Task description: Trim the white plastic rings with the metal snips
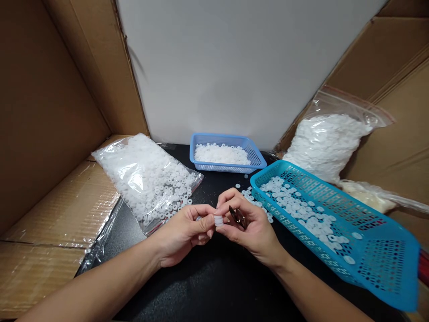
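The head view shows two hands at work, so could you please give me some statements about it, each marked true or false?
1. The left hand and right hand meet at a small stack of white discs. True.
2. The turquoise basket stands left of the light-blue basket. False: it stands to the right.
3. White rings lie in the light-blue basket. True.
4. The left hand holds the dark metal tool. False: it is in the right hand.
5. Loose white pieces lie on the black table beside the turquoise basket. True.
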A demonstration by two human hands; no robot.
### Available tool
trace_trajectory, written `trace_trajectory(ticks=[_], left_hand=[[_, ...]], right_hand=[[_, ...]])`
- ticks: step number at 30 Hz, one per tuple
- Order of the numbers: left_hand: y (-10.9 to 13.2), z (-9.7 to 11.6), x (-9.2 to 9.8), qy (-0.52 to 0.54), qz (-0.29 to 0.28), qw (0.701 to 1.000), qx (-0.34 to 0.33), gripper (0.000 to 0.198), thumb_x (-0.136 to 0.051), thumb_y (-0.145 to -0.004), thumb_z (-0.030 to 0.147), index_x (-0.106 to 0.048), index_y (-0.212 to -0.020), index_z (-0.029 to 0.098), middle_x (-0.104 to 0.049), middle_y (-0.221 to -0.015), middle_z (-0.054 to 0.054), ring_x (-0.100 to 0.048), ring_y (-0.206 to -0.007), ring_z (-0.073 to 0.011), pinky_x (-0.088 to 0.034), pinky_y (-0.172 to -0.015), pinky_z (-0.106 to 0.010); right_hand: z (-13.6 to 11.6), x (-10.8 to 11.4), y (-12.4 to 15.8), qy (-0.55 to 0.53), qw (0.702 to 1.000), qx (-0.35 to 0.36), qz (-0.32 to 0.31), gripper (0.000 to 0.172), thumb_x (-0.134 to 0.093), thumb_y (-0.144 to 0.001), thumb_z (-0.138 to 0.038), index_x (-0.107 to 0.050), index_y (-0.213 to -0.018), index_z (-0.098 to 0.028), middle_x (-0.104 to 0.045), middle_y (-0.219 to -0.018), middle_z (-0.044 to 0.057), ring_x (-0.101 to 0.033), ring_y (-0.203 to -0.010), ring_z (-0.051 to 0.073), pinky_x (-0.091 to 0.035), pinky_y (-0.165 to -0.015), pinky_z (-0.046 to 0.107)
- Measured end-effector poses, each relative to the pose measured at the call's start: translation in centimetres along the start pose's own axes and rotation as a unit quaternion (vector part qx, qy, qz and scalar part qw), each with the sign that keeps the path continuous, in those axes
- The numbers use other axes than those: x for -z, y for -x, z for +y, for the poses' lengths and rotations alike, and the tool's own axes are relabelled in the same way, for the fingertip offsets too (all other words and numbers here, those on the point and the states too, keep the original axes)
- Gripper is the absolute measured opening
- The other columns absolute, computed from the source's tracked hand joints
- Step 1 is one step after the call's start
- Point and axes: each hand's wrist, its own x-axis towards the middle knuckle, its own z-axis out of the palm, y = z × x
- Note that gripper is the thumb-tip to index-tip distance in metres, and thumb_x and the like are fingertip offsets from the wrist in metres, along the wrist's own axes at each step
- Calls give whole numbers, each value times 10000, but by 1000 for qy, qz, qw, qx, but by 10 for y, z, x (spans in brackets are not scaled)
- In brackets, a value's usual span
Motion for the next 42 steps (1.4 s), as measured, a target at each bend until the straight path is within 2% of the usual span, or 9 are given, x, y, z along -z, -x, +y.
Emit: trace_trajectory(ticks=[11, 18, 21, 24, 27, 32, 37, 39, 42], left_hand=[[-2, 0, 0, 0, 5, 1000, -15, 441, -922, -655, 399, -612, -793, 118, -462, -573, 44, -319, -493, -32, -173, -473, -172], [-1, 0, 0, 0, -32, 999, -6, 354, -836, -790, 399, -681, -811, 81, -501, -612, 6, -309, -503, -26, -170, -487, -172], [-2, 0, 0, 4, -31, 999, -9, 321, -838, -791, 365, -678, -764, 88, -508, -604, -1, -312, -499, -29, -169, -487, -180], [-1, -1, 1, 2, -34, 999, -20, 301, -847, -777, 382, -726, -836, 113, -502, -612, 7, -308, -500, -29, -161, -487, -186], [-1, -3, 0, -26, -13, 997, -65, 314, -878, -732, 383, -774, -923, 156, -471, -637, 23, -289, -521, -26, -156, -490, -190], [-1, -5, -4, -50, 59, 991, -111, 376, -884, -732, 317, -797, -1088, 230, -652, -873, -47, -347, -589, -25, -195, -513, -182], [-4, -5, -6, -46, 112, 985, -125, 348, -887, -724, 324, -814, -1046, 213, -620, -695, -19, -286, -541, -19, -186, -508, -184], [-4, -3, -6, -46, 121, 982, -135, 327, -879, -735, 344, -818, -1029, 215, -684, -784, -52, -297, -544, -16, -192, -510, -183], [-4, -1, -5, -45, 127, 980, -144, 272, -881, -727, 373, -828, -937, 208, -725, -862, -75, -320, -530, -11, -204, -504, -183]], right_hand=[[1, 0, 0, 22, 1000, 20, 0, 212, -824, -762, -208, -686, -919, -243, -487, -970, -1, -367, -578, 5, -303, -498, 159], [0, 1, -1, -2, 1000, 28, -6, 209, -828, -764, -204, -680, -907, -243, -479, -976, -8, -488, -665, 1, -424, -594, 113], [-1, 1, -1, 2, 1000, 28, -9, 206, -825, -770, -212, -684, -915, -253, -480, -970, -12, -491, -660, -4, -417, -587, 106], [-1, 1, -1, 17, 999, 42, -4, 168, -790, -805, -226, -677, -926, -253, -489, -966, -8, -514, -687, 15, -421, -584, 119], [1, 1, 0, 47, 997, 58, 12, 147, -755, -830, -219, -659, -937, -251, -493, -970, -5, -517, -694, 27, -416, -566, 129], [2, -4, 2, 183, 973, 113, 83, 97, -705, -863, -195, -629, -921, -210, -475, -988, 0, -454, -609, 4, -380, -496, 125], [-1, -6, 0, 289, 941, 142, 100, 105, -667, -869, -149, -634, -962, -183, -483, -960, 11, -456, -596, 16, -382, -459, 123], [-3, -2, -1, 289, 941, 148, 91, 110, -630, -922, -219, -651, -1022, -178, -518, -955, 25, -532, -680, 50, -458, -532, 138], [-6, 7, -3, 324, 929, 162, 79, 271, -500, -1017, -250, -661, -1226, -183, -601, -967, 46, -610, -874, 96, -531, -745, 190]])
